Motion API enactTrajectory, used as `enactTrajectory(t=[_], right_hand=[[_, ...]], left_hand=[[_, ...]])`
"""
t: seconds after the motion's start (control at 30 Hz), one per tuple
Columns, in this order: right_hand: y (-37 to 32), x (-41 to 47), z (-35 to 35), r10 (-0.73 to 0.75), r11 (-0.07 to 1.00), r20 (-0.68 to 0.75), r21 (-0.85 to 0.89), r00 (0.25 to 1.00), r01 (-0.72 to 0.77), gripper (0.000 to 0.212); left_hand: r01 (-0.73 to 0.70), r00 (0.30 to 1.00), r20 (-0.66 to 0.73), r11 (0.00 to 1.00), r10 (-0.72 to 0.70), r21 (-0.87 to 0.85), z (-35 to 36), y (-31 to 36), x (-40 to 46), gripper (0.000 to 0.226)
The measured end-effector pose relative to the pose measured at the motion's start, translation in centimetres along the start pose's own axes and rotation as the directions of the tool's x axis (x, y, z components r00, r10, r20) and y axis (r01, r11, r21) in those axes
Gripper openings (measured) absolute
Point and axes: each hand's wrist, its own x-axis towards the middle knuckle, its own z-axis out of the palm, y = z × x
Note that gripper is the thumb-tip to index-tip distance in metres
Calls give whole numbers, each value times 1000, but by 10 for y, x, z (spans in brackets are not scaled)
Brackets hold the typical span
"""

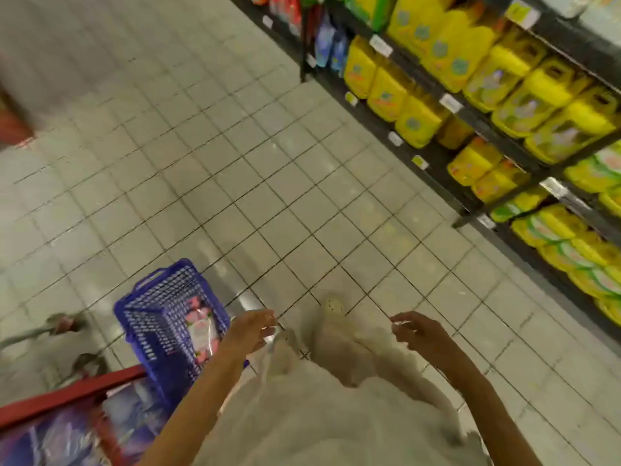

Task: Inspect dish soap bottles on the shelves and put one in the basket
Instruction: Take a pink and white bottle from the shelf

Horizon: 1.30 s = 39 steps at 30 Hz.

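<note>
A blue plastic basket [158,317] hangs at my left side, low in the view, with a pink-and-white packet [201,326] inside it. My left hand [252,329] is beside the basket's right rim, fingers loosely curled; the blur hides whether it holds the handle. My right hand [415,331] hovers over the floor with relaxed, slightly curled fingers and holds nothing. Yellow dish soap jugs [400,95] fill the dark shelves at the upper right, well away from both hands. Green-and-yellow refill pouches [571,253] lie stacked on the lower right shelves.
Grey tiled floor [235,163] stretches ahead along the aisle. A red-framed display [67,398] with purple packs stands at the bottom left. Another person's feet [67,322] show at the left edge. Blue bottles [331,45] stand further along the shelf.
</note>
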Motion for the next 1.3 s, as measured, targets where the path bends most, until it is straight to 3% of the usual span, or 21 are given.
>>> enactTrajectory(t=[0.07, 0.13, 0.23, 0.33, 0.53, 0.63, 0.7, 0.8, 0.93, 1.03, 1.17, 1.3], right_hand=[[47, -42, -26, 118, 976, -127, 198, 985, -91, 13], [92, -82, -46, 267, 888, -245, 439, 932, -139, 14], [149, -131, -73, 457, 693, -307, 711, 835, -118, 18], [201, -163, -108, 523, 559, -322, 828, 789, -33, 21], [285, -222, -211, 539, 430, -453, 873, 710, 231, 28], [311, -239, -264, 560, 383, -510, 858, 653, 342, 27], [330, -245, -297, 599, 363, -513, 859, 615, 363, 27], [367, -250, -338, 666, 353, -486, 874, 566, 335, 28], [426, -264, -370, 788, 243, -370, 921, 492, 305, 27], [459, -282, -389, 867, 115, -278, 919, 414, 376, 25], [505, -314, -426, 926, 6, -172, 898, 337, 441, 23], [565, -344, -480, 936, -24, -156, 868, 317, 496, 16]], left_hand=[[-49, 998, 63, 954, 32, 296, 42, 5, 7, 26], [-199, 970, 226, 820, 88, 537, 99, 11, 0, 30], [-333, 900, 434, 693, 33, 639, 205, 10, -19, 31], [-368, 850, 523, 644, -59, 670, 327, -10, -43, 32], [-359, 711, 617, 581, -336, 730, 519, -82, -119, 32], [-384, 694, 625, 549, -359, 742, 577, -87, -122, 24], [-385, 722, 620, 564, -308, 730, 612, -84, -109, 34], [-468, 769, 617, 507, -171, 724, 673, -83, -94, 17], [-510, 767, 606, 375, -209, 774, 780, -99, -98, 19], [-545, 707, 615, 285, -348, 788, 876, -118, -126, 13], [-708, 593, 637, 57, -493, 704, 992, -167, -173, 12], [-743, 536, 624, 34, -569, 669, 1079, -232, -208, 29]])
